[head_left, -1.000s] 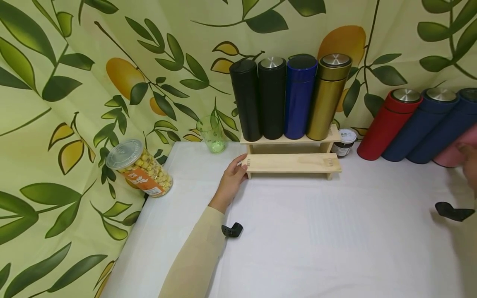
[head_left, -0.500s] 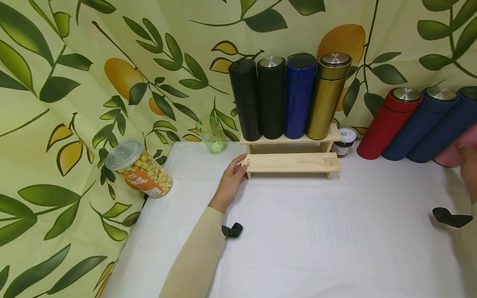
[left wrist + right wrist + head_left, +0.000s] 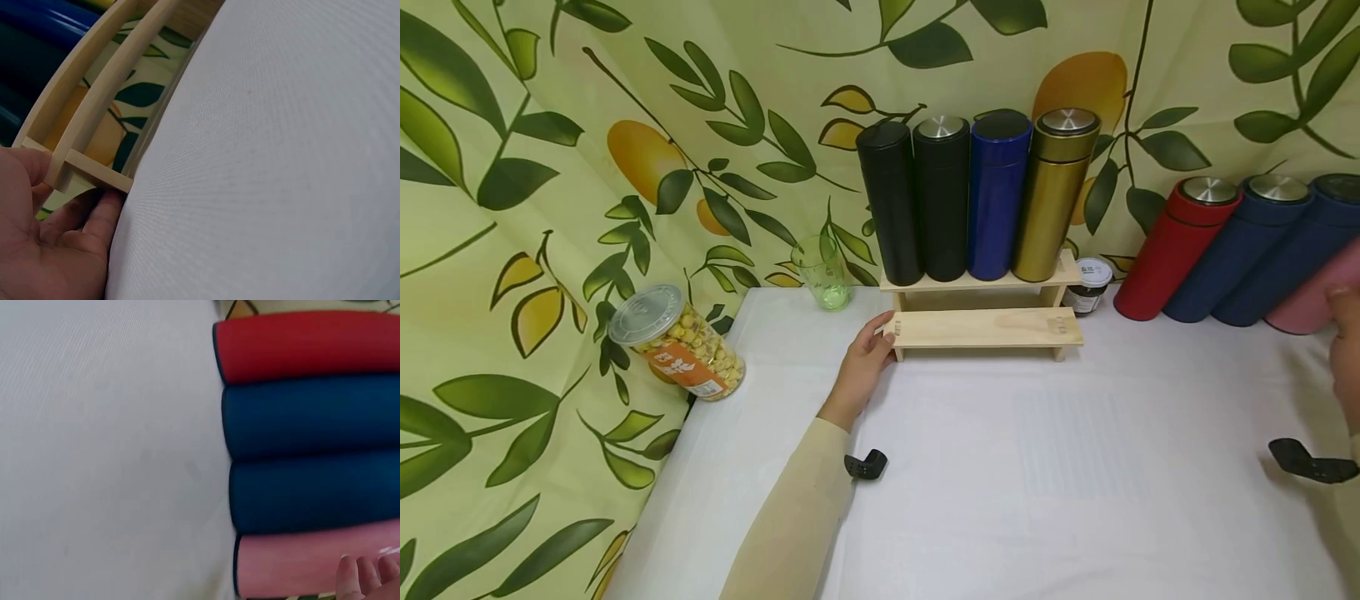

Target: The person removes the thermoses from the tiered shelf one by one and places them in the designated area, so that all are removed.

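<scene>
My left hand [image 3: 867, 364] rests at the left end of the wooden rack [image 3: 992, 327], thumb on the end of the lower shelf and fingers [image 3: 103, 215] curled round its corner leg, so I grip the rack there. My right hand [image 3: 1345, 350] is at the far right edge of the head view, fingertips [image 3: 362, 575] touching the pink flask [image 3: 300, 562]; whether those fingers are curled or straight I cannot tell.

The rack has two shelves. Four flasks stand upright on the upper one, touching side by side: two black [image 3: 891, 202] [image 3: 943, 198], one blue [image 3: 996, 196], one gold [image 3: 1052, 196]. The lower shelf is bare wood.

To the right, four more flasks lean against the backdrop in a row, touching: one red [image 3: 1165, 250], two navy [image 3: 1228, 250] [image 3: 1288, 254], and the pink one under my right hand. A small dark jar [image 3: 1086, 286] with a white lid sits just beside the rack's right end; its label is too small to read.

Left of the rack stands one green glass [image 3: 823, 272]. Well to the left, one plastic jar of yellow snacks [image 3: 679, 342] leans tilted at the table's edge; its orange label carries writing I cannot make out.

The table [image 3: 1037, 467] is covered in white cloth. Behind and to the left hangs a yellow-green curtain [image 3: 550, 167] printed with leaves and orange fruit.
</scene>
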A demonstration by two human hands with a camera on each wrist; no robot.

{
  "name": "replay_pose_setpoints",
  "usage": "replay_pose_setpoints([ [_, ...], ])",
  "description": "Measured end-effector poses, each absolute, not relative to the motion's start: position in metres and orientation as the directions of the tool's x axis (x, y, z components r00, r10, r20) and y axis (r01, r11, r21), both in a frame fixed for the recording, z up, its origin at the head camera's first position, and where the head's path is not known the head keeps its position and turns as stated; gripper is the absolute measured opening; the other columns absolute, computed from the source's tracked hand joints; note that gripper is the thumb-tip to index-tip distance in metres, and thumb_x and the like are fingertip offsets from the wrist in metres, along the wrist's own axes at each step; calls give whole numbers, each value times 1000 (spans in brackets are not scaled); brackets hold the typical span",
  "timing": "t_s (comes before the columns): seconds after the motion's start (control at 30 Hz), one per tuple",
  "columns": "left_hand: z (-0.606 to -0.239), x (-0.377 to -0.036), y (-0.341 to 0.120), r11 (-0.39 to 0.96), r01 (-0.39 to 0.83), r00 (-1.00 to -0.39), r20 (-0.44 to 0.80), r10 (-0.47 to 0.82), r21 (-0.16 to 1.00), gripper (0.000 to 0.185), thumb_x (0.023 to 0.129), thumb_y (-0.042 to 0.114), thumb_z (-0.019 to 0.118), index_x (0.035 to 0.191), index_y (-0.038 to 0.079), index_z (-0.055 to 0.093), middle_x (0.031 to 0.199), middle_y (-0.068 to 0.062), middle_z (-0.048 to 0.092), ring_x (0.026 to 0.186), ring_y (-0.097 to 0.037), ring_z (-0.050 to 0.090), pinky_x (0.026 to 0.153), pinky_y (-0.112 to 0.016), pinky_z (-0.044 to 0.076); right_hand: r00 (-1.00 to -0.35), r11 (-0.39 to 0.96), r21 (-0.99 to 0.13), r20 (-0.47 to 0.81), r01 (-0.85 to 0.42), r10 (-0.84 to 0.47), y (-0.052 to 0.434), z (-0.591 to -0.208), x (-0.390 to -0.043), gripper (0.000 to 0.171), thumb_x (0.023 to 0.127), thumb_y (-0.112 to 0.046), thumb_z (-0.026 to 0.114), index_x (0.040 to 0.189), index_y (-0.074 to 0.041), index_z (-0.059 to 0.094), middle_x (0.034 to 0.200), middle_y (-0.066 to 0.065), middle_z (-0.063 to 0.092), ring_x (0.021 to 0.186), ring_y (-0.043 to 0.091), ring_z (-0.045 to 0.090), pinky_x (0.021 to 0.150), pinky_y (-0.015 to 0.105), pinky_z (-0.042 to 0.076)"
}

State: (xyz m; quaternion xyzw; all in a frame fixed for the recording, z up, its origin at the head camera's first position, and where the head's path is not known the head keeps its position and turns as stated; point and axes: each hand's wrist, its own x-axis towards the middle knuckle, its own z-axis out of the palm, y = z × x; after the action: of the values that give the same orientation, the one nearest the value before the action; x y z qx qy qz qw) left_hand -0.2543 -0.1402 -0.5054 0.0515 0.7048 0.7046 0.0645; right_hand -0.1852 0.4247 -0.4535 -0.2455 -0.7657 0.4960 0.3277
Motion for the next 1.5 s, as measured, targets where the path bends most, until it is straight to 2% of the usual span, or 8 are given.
replay_pose_setpoints([
  [0.13, -506, -254, -141, 2, -21, -987, -21, 161, 1000, 45, 117, 14, 55, 162, 20, 54, 145, -20, 62, 135, -31, 61, 109, -38, 55, -690, 260, -951, 75, 168, 720, 411, -439, -183, 22, 117, -30, 46, 116, -50, 54, 127, -26, 57, 129, -1, 48, 119, 19, 21],
  [0.23, -506, -254, -141, 0, -20, -987, -20, 162, 1000, 46, 116, 14, 55, 162, 20, 54, 143, -21, 62, 134, -31, 62, 109, -38, 55, -702, 196, -959, -4, 204, 712, 397, -428, -182, 28, 118, -31, 48, 140, -46, 55, 147, -21, 51, 142, 1, 41, 123, 20, 19],
  [0.4, -505, -253, -141, -7, -14, -987, -13, 161, 1000, 46, 116, 13, 55, 162, 19, 54, 142, -20, 63, 134, -31, 62, 109, -38, 55, -725, 235, -972, 141, 30, 675, 374, -417, -183, 49, 114, -18, 58, 161, -24, 46, 139, -16, 54, 113, -4, 56, 99, 11, 46],
  [0.5, -504, -253, -140, -7, -13, -987, -12, 159, 1000, 46, 116, 13, 56, 161, 18, 54, 141, -21, 63, 134, -32, 61, 109, -39, 55, -748, 306, -951, 237, -47, 620, 361, -412, -184, 54, 114, -12, 58, 164, -22, 39, 139, -12, 54, 106, -4, 57, 88, 5, 48],
  [0.67, -503, -253, -139, -7, -16, -988, -15, 156, 1000, 46, 116, 13, 56, 161, 18, 54, 141, -21, 63, 134, -32, 61, 109, -39, 54, -793, 352, -923, 331, -158, 512, 342, -409, -188, 54, 113, -5, 55, 163, -17, 37, 140, -7, 53, 115, 2, 58, 94, 7, 49],
  [0.9, -503, -254, -139, -16, -16, -988, -14, 155, 1000, 45, 116, 12, 55, 161, 18, 55, 141, -21, 63, 134, -32, 61, 110, -39, 54, -834, 0, -893, 421, -451, 358, 314, -407, -195, 53, 107, 5, 61, 156, -6, 44, 136, 12, 58, 117, 17, 65, 93, 15, 55],
  [1.07, -503, -253, -139, -8, -28, -989, -27, 146, 1000, 45, 116, 12, 55, 161, 19, 55, 141, -20, 63, 134, -31, 61, 109, -39, 55, -855, -109, -864, 453, -491, 253, 293, -401, -202, 53, 106, 5, 63, 156, -4, 45, 139, 17, 57, 122, 22, 63, 95, 19, 56],
  [1.5, -503, -254, -139, -31, -14, -988, -9, 155, 999, 45, 116, 10, 55, 161, 15, 54, 143, -23, 62, 136, -34, 60, 113, -43, 52, -891, 309, -870, 437, -385, 121, 249, -386, -226, 61, 110, -11, 64, 165, -17, 36, 149, 5, 54, 132, 18, 55, 103, 15, 46],
])
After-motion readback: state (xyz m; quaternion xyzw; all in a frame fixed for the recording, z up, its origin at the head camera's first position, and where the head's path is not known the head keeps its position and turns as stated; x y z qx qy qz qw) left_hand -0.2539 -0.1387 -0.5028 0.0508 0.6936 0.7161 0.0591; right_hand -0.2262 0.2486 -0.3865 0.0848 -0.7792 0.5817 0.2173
